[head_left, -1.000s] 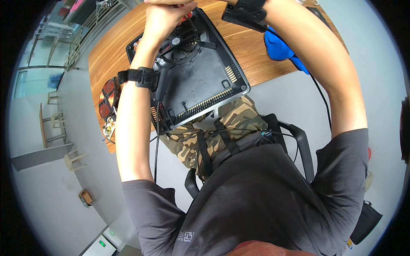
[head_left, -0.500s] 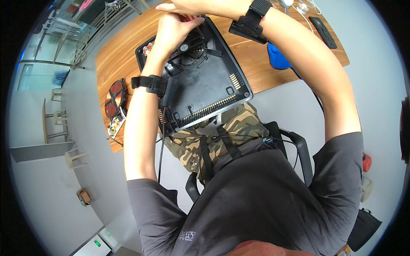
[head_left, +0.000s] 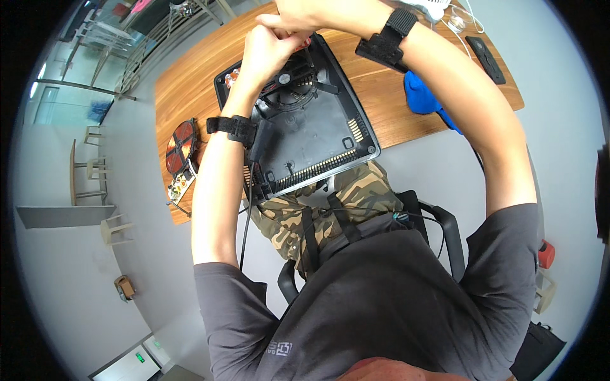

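A black plastic appliance housing (head_left: 308, 136), shaped like the base of an induction cooker, lies open side up at the table's near edge, above my lap. Inside it is a round fan grille (head_left: 298, 95) with a dark bracket beside it. My left hand (head_left: 270, 52) is closed at the housing's far end, thumb and fingers pressed together. Against it sits my right hand (head_left: 297, 15), with fingers curled in over the left one. A bit of red shows just below the hands; what they grip is hidden. Orange-and-clear pieces (head_left: 231, 79) lie by the housing's far left corner.
On the wooden table (head_left: 190, 82) at left rest a copper coil disc (head_left: 182, 147) and a small circuit board (head_left: 182, 183). To the right are a blue cloth-like item (head_left: 420, 95), a black strip-shaped object (head_left: 486, 59) and white cables. A black cable hangs from my left wrist strap.
My right hand's fingers, stretched out to the left before, are now curled in against my left hand. The whole view has shifted slightly; the housing stays in place on the table.
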The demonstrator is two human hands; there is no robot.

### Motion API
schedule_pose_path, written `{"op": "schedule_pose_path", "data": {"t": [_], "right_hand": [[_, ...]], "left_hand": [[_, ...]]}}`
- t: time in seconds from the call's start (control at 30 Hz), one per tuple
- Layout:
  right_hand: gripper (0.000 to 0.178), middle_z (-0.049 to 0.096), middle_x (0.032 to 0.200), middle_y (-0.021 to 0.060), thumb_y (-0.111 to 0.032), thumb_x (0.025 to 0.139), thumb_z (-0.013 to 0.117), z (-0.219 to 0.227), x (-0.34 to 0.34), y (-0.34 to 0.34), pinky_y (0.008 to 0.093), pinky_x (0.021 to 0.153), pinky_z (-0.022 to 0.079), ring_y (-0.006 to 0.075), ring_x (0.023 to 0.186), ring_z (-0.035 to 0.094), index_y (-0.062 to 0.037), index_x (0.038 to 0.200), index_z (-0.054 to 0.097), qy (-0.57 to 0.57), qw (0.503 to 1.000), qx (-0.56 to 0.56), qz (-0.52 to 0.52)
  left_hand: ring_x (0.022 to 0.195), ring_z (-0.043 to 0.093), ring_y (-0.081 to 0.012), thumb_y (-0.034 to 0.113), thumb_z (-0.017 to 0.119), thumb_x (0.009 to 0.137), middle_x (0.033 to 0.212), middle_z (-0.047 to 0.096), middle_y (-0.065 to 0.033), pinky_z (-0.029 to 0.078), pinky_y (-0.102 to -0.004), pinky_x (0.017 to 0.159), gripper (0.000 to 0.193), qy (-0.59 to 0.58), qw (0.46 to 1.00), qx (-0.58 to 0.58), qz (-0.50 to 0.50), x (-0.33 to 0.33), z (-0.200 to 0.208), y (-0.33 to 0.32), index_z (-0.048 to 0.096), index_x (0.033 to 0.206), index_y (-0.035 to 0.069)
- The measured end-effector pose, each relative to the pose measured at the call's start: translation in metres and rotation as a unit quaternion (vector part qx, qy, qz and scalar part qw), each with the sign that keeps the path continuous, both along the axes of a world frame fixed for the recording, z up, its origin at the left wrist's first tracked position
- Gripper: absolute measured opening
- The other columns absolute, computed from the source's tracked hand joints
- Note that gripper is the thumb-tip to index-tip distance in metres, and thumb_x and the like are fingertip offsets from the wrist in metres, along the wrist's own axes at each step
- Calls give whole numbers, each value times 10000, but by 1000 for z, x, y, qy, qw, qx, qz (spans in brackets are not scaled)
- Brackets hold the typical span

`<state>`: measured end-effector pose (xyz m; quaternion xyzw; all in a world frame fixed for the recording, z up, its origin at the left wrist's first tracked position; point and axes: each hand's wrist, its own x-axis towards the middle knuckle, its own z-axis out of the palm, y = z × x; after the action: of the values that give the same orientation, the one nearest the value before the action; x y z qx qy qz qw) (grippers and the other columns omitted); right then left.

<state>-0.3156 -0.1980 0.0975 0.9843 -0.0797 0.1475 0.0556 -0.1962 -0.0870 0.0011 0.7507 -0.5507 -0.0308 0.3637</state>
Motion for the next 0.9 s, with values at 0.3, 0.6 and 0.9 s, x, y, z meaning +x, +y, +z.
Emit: {"op": "schedule_pose_path", "data": {"t": [0.3, 0.6, 0.9], "right_hand": [[446, 727, 827, 239, -359, 867, 639, -12, 1, -6, 490, 699, 574, 420, 787, 720, 15, 1109, 664, -58, 993, 64, 85], [497, 746, 902, 202, -431, 852, 646, -27, 14, -5, 469, 754, 588, 374, 856, 738, -46, 1163, 684, -52, 999, -1, 13], [465, 750, 874, 187, -378, 903, 627, -11, 0, 4, 432, 738, 597, 366, 834, 741, -23, 1198, 684, -27, 1000, 11, 1]], "left_hand": [[888, 713, -145, 179, 779, 862, 933, 772, -86, 554, -308, 840, 234, 85, 995, -32, -52, -1, 2, 8, 738, 1013, 6], [877, 734, -164, 210, 825, 813, 902, 781, -112, 558, -320, 789, 278, 36, 999, 1, 12, -20, 11, 2, 764, 983, -2], [912, 734, -158, 227, 819, 823, 949, 787, -94, 557, -311, 831, 290, 71, 997, 11, -8, -25, 16, 7, 773, 1022, 20]]}}
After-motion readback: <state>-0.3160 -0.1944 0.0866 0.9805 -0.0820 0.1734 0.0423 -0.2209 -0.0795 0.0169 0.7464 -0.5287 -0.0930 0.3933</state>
